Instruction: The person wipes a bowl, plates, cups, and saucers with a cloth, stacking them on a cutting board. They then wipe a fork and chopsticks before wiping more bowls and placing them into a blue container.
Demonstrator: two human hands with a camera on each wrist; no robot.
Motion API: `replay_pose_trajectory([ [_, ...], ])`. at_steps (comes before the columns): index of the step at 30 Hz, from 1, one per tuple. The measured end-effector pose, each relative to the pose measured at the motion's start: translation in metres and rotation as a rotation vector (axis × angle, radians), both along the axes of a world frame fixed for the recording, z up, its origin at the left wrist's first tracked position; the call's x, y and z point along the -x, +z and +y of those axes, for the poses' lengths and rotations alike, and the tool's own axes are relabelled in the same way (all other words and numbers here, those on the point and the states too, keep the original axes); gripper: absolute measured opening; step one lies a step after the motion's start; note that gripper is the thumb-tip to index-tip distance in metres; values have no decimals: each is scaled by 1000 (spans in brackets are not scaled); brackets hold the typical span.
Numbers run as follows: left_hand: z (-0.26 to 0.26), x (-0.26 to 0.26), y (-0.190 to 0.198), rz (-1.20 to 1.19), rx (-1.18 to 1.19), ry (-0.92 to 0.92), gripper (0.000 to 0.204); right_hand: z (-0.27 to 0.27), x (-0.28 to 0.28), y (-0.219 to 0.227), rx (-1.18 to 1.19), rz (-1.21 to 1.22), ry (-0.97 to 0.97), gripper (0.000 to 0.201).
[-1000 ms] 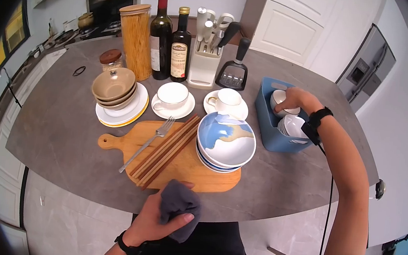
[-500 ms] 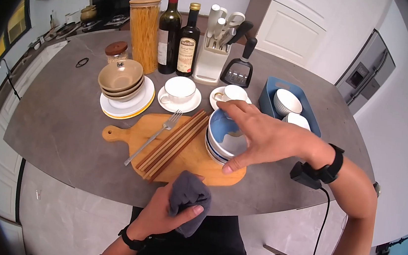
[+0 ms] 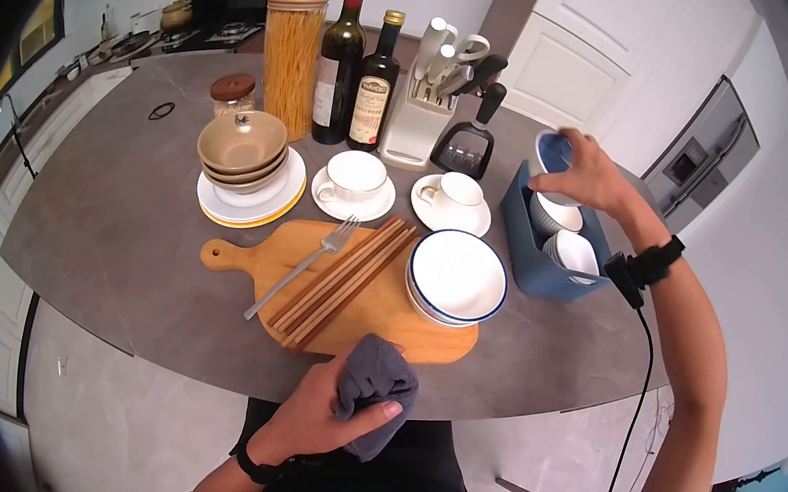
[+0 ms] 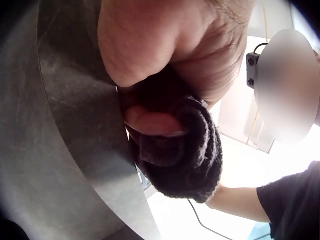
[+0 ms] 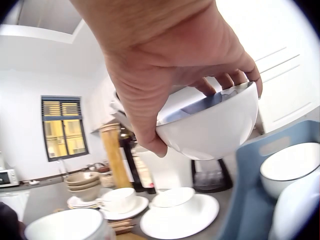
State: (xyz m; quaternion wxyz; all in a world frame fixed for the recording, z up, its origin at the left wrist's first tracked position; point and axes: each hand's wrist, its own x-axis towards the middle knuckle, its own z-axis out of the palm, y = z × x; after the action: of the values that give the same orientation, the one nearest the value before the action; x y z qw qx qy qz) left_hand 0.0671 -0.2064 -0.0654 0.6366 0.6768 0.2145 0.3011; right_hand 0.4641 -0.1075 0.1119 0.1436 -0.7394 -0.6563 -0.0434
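Observation:
My right hand [image 3: 586, 173] holds a blue and white bowl [image 3: 551, 151] tilted above the far end of the blue bin [image 3: 522, 238]; the right wrist view shows its white underside [image 5: 212, 127] gripped from above by fingers and thumb. Two white bowls [image 3: 570, 249] sit in the bin below. My left hand [image 3: 338, 411] grips a dark grey cloth [image 3: 372, 385] at the near counter edge, seen bunched in the fist in the left wrist view [image 4: 185, 150]. A stack of blue-rimmed white bowls [image 3: 457, 278] rests on the wooden cutting board [image 3: 377, 316].
On the board lie a fork [image 3: 306, 263] and chopsticks [image 3: 344, 278]. Behind stand two cups on saucers [image 3: 354, 181], tan bowls on plates [image 3: 243, 151], a pasta jar [image 3: 291, 62], two bottles [image 3: 342, 53], a knife block [image 3: 426, 105] and a small jar [image 3: 235, 95].
My right hand lifted the top blue-patterned bowl off the stack on the board and carried it right, over the blue bin. The left hand kept holding the cloth.

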Motion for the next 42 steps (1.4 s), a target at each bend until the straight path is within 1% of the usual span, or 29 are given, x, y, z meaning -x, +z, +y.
replay_pose_trajectory([
  [2,0,-2,-1,-35,-60,43,62,13,-34,-10,147,-32,-211,108],
  [3,0,-2,-1,-36,-60,46,62,16,-47,-16,146,-33,-207,108],
  [5,0,-2,1,-20,-55,40,62,21,-68,-28,184,63,-309,110],
  [6,0,-2,0,-15,-53,41,62,22,-72,-32,182,74,-326,112],
  [10,1,-3,-5,-8,-73,44,60,29,-89,-44,269,101,-298,109],
  [12,1,-3,-4,-10,-94,59,60,36,-94,-58,247,-4,-266,112],
  [17,-1,-1,1,15,-59,63,59,44,-111,-79,271,-72,-203,117],
  [19,0,-2,-2,14,-74,68,59,39,-106,-72,337,-78,-230,121],
  [23,0,-3,-3,13,-101,74,60,38,-103,-69,345,-150,-219,120],
  [25,-1,-1,2,20,-63,67,57,38,-93,-59,528,-140,-242,116],
  [27,-2,-1,3,26,-24,62,54,34,-90,-58,514,-126,-236,114],
  [29,-1,-3,-1,14,-145,95,61,32,-91,-57,502,-112,-233,113],
  [32,-2,-3,-6,-15,-132,108,60,36,-101,-62,534,-102,-255,115],
  [34,-2,-2,-5,-18,-132,98,60,30,-105,-64,450,5,-190,117],
  [35,-1,-2,-4,-19,-131,84,60,28,-107,-65,449,1,-188,117],
  [37,-1,-3,-3,-24,-145,90,60,21,-102,-63,391,73,-182,119],
  [40,-1,-2,-6,-23,-155,86,59,18,-104,-65,362,135,-163,118],
  [42,-1,-3,-6,-24,-156,80,59,17,-102,-62,381,118,-174,119],
])
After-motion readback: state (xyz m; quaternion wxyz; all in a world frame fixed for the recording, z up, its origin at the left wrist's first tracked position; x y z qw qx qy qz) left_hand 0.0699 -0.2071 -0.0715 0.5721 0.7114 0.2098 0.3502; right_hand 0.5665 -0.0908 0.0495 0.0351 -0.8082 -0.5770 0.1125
